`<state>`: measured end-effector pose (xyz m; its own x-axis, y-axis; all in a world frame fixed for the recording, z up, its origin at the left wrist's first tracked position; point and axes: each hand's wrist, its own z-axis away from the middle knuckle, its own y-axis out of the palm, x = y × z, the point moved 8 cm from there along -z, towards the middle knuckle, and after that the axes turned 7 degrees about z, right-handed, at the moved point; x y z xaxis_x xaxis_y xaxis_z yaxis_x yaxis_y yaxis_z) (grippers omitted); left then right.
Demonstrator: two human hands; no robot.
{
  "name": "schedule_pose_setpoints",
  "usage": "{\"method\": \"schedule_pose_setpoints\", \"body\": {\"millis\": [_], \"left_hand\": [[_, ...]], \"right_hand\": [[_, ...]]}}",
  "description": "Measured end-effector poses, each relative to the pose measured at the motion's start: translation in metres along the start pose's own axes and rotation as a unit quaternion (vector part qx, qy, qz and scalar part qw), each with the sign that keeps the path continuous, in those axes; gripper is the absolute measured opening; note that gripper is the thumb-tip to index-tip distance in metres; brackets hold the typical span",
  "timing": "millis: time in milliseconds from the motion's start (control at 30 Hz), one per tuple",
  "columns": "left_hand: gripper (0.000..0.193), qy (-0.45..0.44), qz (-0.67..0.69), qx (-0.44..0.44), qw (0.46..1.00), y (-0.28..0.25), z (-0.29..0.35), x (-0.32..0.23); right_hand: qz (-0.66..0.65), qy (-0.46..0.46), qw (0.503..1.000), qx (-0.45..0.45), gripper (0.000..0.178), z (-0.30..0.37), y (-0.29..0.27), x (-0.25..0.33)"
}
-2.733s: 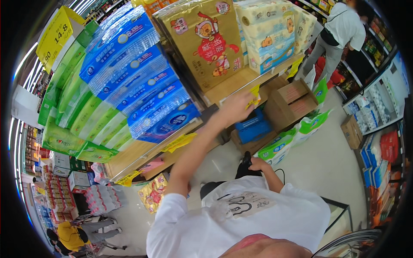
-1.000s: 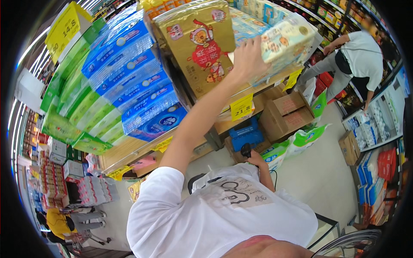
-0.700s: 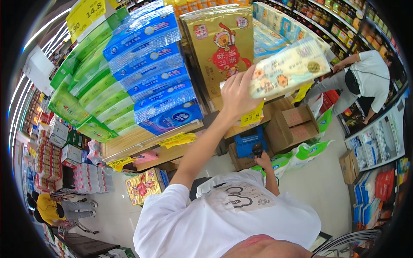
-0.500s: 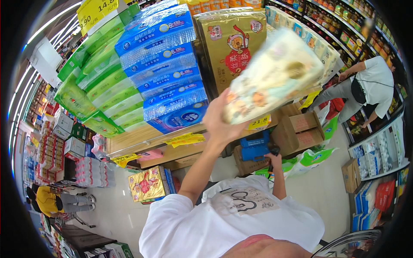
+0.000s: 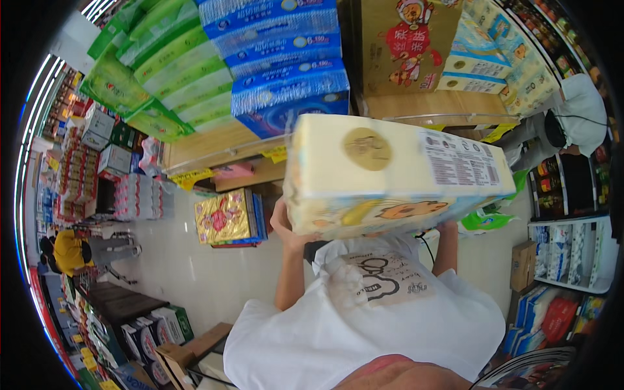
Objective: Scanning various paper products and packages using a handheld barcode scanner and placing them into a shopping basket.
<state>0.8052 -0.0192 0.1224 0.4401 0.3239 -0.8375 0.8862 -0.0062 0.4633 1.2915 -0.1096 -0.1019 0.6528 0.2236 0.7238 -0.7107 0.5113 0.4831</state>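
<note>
A large cream-coloured pack of tissues (image 5: 403, 156), with a gold oval and cartoon animals, is held level in front of my chest. My left hand (image 5: 286, 224) grips its left end from below, the fingers partly behind the pack. Only a bit of my right hand (image 5: 448, 227) shows below the pack's right part; its fingers are hidden, so whether it grips the pack or anything else cannot be told. A thin black cable (image 5: 427, 246) runs beside my right forearm.
The shelf (image 5: 448, 110) ahead bears green tissue packs (image 5: 175, 78), blue tissue packs (image 5: 292, 91) and a gold pack (image 5: 406, 49). More gold packs (image 5: 224, 218) are stacked on the floor at left. One person in white (image 5: 582, 117) is at right, another in yellow (image 5: 68, 252) far left.
The cream pack has come down from over the shelf to my chest and turned, showing its printed side. My right hand, earlier on a black handle near a blue object, is now mostly behind the pack.
</note>
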Motion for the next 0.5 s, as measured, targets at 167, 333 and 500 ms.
{"method": "schedule_pose_setpoints", "body": {"millis": [167, 333, 500], "left_hand": [[0.09, 0.054, -0.143, 0.082, 0.985, 0.026, 0.005, -0.019], [0.087, 0.079, -0.215, 0.17, 0.959, 0.057, 0.004, -0.037], [0.115, -0.019, -0.232, 0.237, 0.943, 0.074, 0.006, -0.027]], "right_hand": [[0.054, 0.005, 0.998, 0.022, 0.049, -0.004, 0.053, -0.022], [0.089, -0.001, 0.995, 0.04, 0.049, 0.129, -0.041, -0.073], [0.127, -0.001, 0.99, 0.06, 0.049, 0.119, -0.036, -0.069]]}}
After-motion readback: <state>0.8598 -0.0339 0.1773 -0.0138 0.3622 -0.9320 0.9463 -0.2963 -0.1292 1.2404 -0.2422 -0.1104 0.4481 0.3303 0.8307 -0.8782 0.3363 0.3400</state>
